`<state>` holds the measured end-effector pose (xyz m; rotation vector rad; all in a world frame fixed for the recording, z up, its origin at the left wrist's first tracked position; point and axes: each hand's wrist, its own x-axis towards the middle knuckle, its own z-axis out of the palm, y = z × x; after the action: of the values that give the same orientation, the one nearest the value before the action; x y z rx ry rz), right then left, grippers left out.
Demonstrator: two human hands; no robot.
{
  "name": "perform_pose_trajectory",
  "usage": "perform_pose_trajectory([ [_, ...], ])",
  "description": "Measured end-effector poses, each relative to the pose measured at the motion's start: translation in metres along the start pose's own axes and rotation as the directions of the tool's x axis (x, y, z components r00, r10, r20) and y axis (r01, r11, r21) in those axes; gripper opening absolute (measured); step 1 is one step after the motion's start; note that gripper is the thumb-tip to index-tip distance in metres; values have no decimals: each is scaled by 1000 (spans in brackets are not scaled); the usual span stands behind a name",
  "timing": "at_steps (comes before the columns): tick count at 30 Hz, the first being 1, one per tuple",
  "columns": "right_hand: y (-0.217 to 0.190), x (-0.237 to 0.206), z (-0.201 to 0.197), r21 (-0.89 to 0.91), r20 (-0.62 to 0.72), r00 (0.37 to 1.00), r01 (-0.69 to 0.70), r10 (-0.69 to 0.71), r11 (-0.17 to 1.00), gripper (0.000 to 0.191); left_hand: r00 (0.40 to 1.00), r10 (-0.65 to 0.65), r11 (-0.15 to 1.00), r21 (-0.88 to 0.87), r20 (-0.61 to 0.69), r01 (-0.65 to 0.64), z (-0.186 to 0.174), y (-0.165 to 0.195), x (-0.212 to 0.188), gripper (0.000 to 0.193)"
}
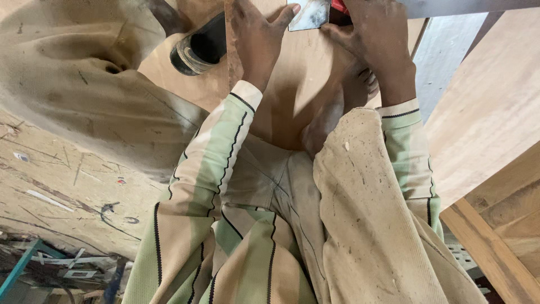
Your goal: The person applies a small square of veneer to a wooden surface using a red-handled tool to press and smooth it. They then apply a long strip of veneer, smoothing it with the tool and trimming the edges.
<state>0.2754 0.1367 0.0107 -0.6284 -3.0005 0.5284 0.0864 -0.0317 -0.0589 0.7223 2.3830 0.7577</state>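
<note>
A thin, flat metal blade [308, 14] is pinched at the top edge between the left hand [256, 36] and right hand [371, 39], pressed onto the smooth plywood sheet [292, 84]; a bare foot [337, 107] is planted on the wood.

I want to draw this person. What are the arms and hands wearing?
Both arms wear long sleeves with wide green and cream stripes, split by thin black lines, ending in pale cuffs. The cloth looks dusty. The left hand and right hand are bare, with no gloves.
</note>
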Motion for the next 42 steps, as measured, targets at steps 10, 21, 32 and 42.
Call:
perform_pose_trajectory([
  [10,1,-1,5,-34,-9,1000,9,-10,999,53,1000,-23,999,-27,19,23,-5,3,0,113],
  [21,1,1,2,-58,-36,999,2,-4,998,60,999,13,999,-31,-37,-15,-5,5,3,111],
  [32,-12,15,-17,77,44,994,-102,99,992,68,999,-27,1000,-4,-38,27,-14,19,2,117],
  [42,-35,35,-49,184,96,981,-182,167,966,79,974,-217,976,40,69,215,-42,55,10,127],
])
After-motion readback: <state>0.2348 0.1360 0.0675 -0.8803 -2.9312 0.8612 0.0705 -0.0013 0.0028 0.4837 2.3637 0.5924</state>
